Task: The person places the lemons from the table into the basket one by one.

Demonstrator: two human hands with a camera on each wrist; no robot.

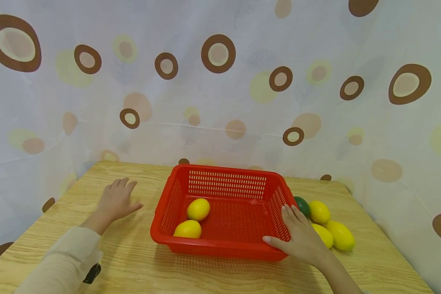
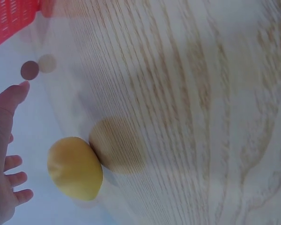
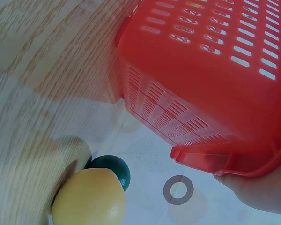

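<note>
A makeshift staged setup: a wooden table backed by a circle-patterned curtain.

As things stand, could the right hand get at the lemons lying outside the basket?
Probably yes. The right hand rests on the right rim of the red basket, and the loose lemons lie on the table just right of it, beside a green fruit. Nothing stands between them.
</note>
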